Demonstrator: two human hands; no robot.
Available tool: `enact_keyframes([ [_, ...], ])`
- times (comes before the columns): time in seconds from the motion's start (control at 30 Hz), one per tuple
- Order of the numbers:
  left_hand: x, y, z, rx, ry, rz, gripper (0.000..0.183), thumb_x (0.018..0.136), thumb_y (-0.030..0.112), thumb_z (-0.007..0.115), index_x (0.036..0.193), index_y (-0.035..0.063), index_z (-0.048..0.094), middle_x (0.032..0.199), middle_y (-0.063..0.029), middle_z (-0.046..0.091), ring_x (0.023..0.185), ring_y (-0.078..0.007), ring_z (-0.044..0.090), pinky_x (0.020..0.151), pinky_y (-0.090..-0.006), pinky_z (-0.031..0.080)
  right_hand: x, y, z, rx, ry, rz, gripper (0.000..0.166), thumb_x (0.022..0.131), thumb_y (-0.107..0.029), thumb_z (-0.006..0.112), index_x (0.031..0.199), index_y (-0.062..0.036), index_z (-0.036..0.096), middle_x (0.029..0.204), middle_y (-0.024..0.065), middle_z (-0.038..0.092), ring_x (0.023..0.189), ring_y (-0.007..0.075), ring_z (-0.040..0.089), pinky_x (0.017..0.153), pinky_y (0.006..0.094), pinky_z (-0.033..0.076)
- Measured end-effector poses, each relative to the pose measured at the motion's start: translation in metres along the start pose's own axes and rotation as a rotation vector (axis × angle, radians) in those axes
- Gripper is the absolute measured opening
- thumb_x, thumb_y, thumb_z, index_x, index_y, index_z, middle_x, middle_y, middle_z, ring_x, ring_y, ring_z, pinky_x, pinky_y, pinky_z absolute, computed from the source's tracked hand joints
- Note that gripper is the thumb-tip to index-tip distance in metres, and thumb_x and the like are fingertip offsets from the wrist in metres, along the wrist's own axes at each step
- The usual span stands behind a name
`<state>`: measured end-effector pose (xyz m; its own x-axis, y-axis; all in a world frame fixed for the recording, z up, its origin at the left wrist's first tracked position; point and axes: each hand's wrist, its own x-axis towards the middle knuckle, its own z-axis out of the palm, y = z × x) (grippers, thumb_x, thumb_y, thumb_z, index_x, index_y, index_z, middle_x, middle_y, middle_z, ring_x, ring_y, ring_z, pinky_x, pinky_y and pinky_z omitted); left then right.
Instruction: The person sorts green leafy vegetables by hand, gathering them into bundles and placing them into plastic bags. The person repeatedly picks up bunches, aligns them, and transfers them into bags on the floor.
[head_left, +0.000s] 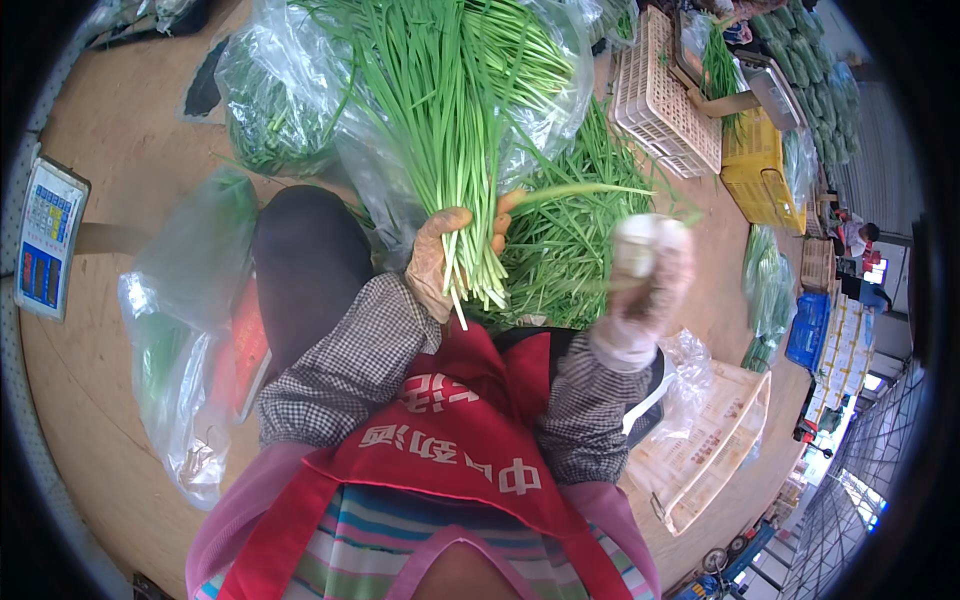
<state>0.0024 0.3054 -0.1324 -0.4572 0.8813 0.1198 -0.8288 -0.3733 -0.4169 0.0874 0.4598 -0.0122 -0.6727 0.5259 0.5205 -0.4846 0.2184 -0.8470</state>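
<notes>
My left hand (439, 251), in a thin translucent glove, grips a thick bunch of long green garlic chives (442, 142) near its pale stem ends. Blurred by motion, my right hand (652, 274) is raised at the right, gloved and with whitish wrapping on its fingertips; a loose green blade (592, 191) lies between it and the bunch. Whether the fingers pinch that blade cannot be told. Below both hands spreads a heap of loose green leaves (562, 262). More chives (525, 52) lie in an open clear plastic bag (581, 60) behind the held bunch.
Left are a digital scale display (49, 240), a clear bag (172, 300) and a filled bag of greens (277, 112). Right are a white crate (664, 97), a yellow crate (761, 176), bagged greens (765, 292) and a shallow pale crate (701, 450). Another person (855, 232) is far off.
</notes>
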Motion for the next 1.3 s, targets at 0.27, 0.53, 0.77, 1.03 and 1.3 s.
enact_keyframes([
  [0.27,0.006,-0.009,0.015,0.35,0.127,0.138,0.068,0.075,0.015,0.06,0.136,0.0031,0.032,0.137,-0.0187,0.036,0.128,-0.0317,0.035,0.101,-0.0499,0.037,0.0,0.045,-0.091,-1.569,-0.207,0.738,0.051,0.089,-0.049,0.047,0.082,-0.0007,0.063,0.082,0.018,0.065,0.077,0.0277,0.063,0.068,0.0349,0.05],
  [0.53,0.008,-0.01,0.003,0.263,0.161,0.148,0.051,0.079,0.008,0.057,0.127,-0.0021,0.042,0.107,-0.0172,0.06,0.093,-0.0297,0.063,0.079,-0.0464,0.054,-0.009,0.021,0.064,-0.919,-0.611,0.368,0.026,0.087,-0.028,0.056,0.072,-0.0064,0.058,0.07,0.01,0.06,0.062,0.0242,0.059,0.06,0.0348,0.048],
  [0.77,-0.009,0.001,-0.017,0.368,0.26,0.136,0.037,0.079,0.012,0.057,0.111,-0.0067,0.052,0.094,-0.02,0.063,0.08,-0.0317,0.066,0.067,-0.0441,0.058,-0.028,0.071,0.019,-0.823,-0.414,0.639,0.036,0.091,-0.034,0.052,0.093,0.0004,0.063,0.07,0.0046,0.061,0.062,0.0127,0.054,0.061,0.0298,0.044],
  [1.03,-0.007,0.003,-0.019,0.302,0.257,0.079,0.025,0.078,0.009,0.058,0.097,-0.0074,0.058,0.092,-0.0229,0.064,0.081,-0.0341,0.066,0.073,-0.0483,0.056,0.014,0.045,0.068,-1.093,-0.497,0.625,0.051,0.08,-0.053,0.06,0.08,-0.0016,0.055,0.068,0.0108,0.058,0.058,0.0295,0.051,0.065,0.0356,0.046],
  [1.3,-0.01,0.002,-0.013,0.271,0.241,0.075,0.036,0.076,0.014,0.058,0.103,-0.0095,0.054,0.095,-0.0245,0.063,0.081,-0.0357,0.065,0.072,-0.0499,0.055,0.007,0.078,0.068,-1.095,-0.486,0.697,0.06,0.071,-0.037,0.072,0.117,-0.0027,0.054,0.079,0.0068,0.062,0.072,0.0177,0.059,0.069,0.028,0.048],
])
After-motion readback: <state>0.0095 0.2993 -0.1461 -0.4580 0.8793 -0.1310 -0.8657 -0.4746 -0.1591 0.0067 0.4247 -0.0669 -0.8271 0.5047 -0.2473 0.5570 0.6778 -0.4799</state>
